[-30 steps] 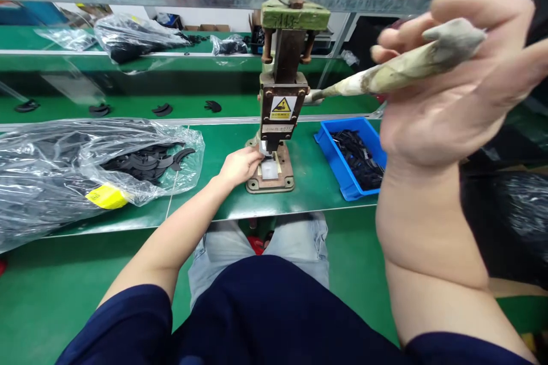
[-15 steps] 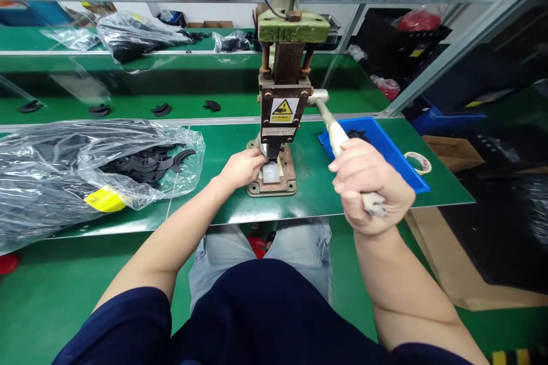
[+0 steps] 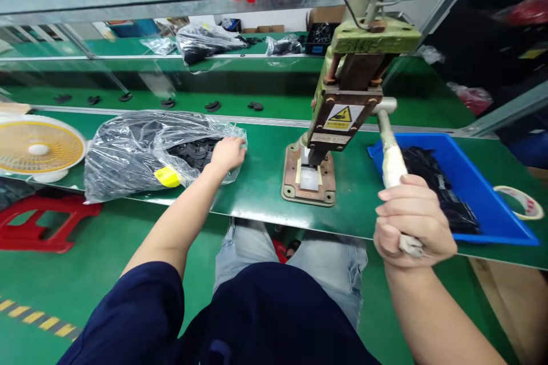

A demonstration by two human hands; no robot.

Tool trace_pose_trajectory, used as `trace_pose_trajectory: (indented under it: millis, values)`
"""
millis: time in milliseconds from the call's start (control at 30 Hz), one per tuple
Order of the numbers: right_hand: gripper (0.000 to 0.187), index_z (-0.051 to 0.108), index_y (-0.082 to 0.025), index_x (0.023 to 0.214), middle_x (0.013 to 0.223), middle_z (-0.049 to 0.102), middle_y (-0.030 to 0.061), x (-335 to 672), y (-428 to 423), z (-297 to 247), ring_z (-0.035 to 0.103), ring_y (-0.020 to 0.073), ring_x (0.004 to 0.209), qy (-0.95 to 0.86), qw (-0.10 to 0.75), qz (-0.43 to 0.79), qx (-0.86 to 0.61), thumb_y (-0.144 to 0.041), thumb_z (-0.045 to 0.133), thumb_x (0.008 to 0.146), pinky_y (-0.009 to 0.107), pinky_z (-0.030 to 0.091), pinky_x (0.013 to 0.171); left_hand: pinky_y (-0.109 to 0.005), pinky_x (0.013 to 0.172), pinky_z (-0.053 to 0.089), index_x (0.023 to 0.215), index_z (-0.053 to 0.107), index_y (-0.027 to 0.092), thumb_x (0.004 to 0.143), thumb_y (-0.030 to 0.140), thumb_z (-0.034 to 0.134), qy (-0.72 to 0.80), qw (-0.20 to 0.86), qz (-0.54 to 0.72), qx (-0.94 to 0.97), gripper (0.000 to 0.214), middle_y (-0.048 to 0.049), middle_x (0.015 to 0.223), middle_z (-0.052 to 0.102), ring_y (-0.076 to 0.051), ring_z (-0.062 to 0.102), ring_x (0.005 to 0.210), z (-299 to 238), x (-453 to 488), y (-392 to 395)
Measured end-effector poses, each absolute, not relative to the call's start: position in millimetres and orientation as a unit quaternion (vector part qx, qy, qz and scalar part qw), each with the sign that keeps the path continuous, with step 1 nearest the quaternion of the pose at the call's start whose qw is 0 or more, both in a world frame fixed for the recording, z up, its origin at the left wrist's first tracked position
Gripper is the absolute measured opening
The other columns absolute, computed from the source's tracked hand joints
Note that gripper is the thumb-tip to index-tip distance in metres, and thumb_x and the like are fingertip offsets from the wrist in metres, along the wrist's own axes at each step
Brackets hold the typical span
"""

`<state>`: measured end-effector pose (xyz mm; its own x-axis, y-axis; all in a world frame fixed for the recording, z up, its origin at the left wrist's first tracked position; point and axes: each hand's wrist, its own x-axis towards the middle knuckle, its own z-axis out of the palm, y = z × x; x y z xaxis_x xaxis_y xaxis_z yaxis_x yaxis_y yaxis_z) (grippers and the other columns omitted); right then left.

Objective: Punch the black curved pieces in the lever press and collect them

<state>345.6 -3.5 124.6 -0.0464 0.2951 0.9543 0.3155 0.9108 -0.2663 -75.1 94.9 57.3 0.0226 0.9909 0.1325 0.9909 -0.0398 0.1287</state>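
Two-sided work | right hand grips lever | left hand over mouth of clear bag, cannot tell if holding anything | black pieces lie inside bag | best: separate one piece, keep lever steady

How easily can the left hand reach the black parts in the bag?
Probably yes, easily: the left hand is right beside the black parts, and the bag looks open there.

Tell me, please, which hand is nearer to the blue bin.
Right. The right hand, on the lever, shows in front of the blue bin; the left hand is at the plastic bag, on the press's other side.
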Motion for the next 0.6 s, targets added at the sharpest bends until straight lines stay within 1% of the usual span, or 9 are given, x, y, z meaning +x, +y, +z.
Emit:
trace_pose_trajectory:
  millis: [100, 167, 233, 300, 367, 400, 467, 533, 600]
  values:
    - [0.019, 0.061, -0.03, 0.065, 0.064, 0.067, -0.0041, 343.3, -3.2, 123.5, 0.072, 0.0197, 0.072, -0.704, 0.678, -0.011, -0.212, -0.035, 0.07, 0.081, 0.053, 0.061, 0.094, -0.048, 0.11, 0.048, 0.137, 0.072, 0.016, 0.097, 0.041, 0.064, 0.746, 0.008, 0.003, 0.666, 0.047, -0.0208, 0.138, 0.071, -0.038, 0.062, 0.131, 55.0, -120.4, 106.0]
    - [0.019, 0.061, -0.03, 0.064, 0.063, 0.067, -0.0034, 343.2, -2.5, 123.0, 0.071, 0.0206, 0.07, -0.704, 0.677, -0.012, -0.215, -0.034, 0.071, 0.08, 0.054, 0.061, 0.093, -0.048, 0.109, 0.049, 0.139, 0.071, 0.018, 0.094, 0.045, 0.069, 0.752, 0.032, -0.023, 0.658, 0.052, -0.0202, 0.142, 0.07, -0.038, 0.062, 0.131, 53.3, -135.0, 113.7]
    - [0.016, 0.061, -0.03, 0.064, 0.062, 0.068, -0.0037, 343.8, -1.5, 122.5, 0.072, 0.0216, 0.068, -0.711, 0.67, -0.008, -0.214, -0.033, 0.072, 0.077, 0.055, 0.061, 0.092, -0.045, 0.105, 0.05, 0.135, 0.073, 0.02, 0.09, 0.045, 0.073, 0.755, 0.063, -0.021, 0.652, 0.051, -0.0189, 0.137, 0.073, -0.036, 0.066, 0.124, 53.7, -140.2, 120.4]
    - [0.015, 0.062, -0.031, 0.064, 0.061, 0.068, -0.004, 344.1, -0.6, 121.9, 0.071, 0.0222, 0.066, -0.705, 0.675, -0.005, -0.217, -0.033, 0.072, 0.075, 0.056, 0.061, 0.091, -0.04, 0.098, 0.052, 0.125, 0.076, 0.02, 0.089, 0.04, 0.076, 0.754, 0.096, -0.005, 0.65, 0.041, -0.0166, 0.123, 0.078, -0.033, 0.071, 0.112, 56.7, -138.7, 124.8]
    - [0.015, 0.062, -0.032, 0.064, 0.059, 0.067, -0.004, 343.4, -0.6, 121.7, 0.071, 0.0221, 0.064, -0.695, 0.685, -0.008, -0.217, -0.034, 0.072, 0.075, 0.056, 0.06, 0.091, -0.037, 0.09, 0.052, 0.111, 0.077, 0.02, 0.091, 0.037, 0.074, 0.745, 0.122, 0.029, 0.655, 0.027, -0.0133, 0.106, 0.079, -0.03, 0.072, 0.099, 61.3, -130.4, 125.2]
    - [0.015, 0.062, -0.031, 0.065, 0.058, 0.066, -0.0039, 342.7, -1.3, 121.9, 0.071, 0.022, 0.064, -0.693, 0.687, -0.011, -0.218, -0.034, 0.071, 0.076, 0.056, 0.06, 0.092, -0.035, 0.086, 0.052, 0.103, 0.075, 0.02, 0.093, 0.039, 0.072, 0.739, 0.133, 0.058, 0.658, 0.022, -0.0114, 0.097, 0.078, -0.028, 0.071, 0.093, 63.5, -122.8, 123.7]
    - [0.014, 0.061, -0.03, 0.066, 0.06, 0.066, -0.0034, 341.3, -3.5, 123.1, 0.071, 0.0215, 0.067, -0.699, 0.681, -0.015, -0.217, -0.033, 0.07, 0.077, 0.056, 0.059, 0.093, -0.032, 0.077, 0.051, 0.091, 0.07, 0.02, 0.098, 0.045, 0.066, 0.722, 0.168, 0.131, 0.659, 0.026, -0.0074, 0.084, 0.074, -0.023, 0.068, 0.081, 67.1, -99.4, 117.3]
    - [0.014, 0.061, -0.029, 0.069, 0.063, 0.066, -0.0031, 340.2, -6.6, 124.8, 0.072, 0.0211, 0.071, -0.708, 0.67, -0.013, -0.222, -0.032, 0.069, 0.08, 0.057, 0.059, 0.096, -0.028, 0.067, 0.049, 0.084, 0.062, 0.021, 0.104, 0.05, 0.057, 0.696, 0.256, 0.209, 0.638, 0.035, -0.0038, 0.074, 0.069, -0.018, 0.062, 0.068, 69.1, -65.8, 107.3]
    - [0.013, 0.06, -0.029, 0.071, 0.065, 0.067, -0.0033, 339.5, -9.4, 126.3, 0.072, 0.0204, 0.074, -0.713, 0.662, -0.01, -0.232, -0.031, 0.067, 0.082, 0.058, 0.058, 0.099, -0.025, 0.057, 0.046, 0.085, 0.057, 0.021, 0.107, 0.048, 0.053, 0.652, 0.389, 0.275, 0.589, 0.035, -0.0013, 0.071, 0.067, -0.013, 0.057, 0.057, 70.0, -26.7, 95.9]
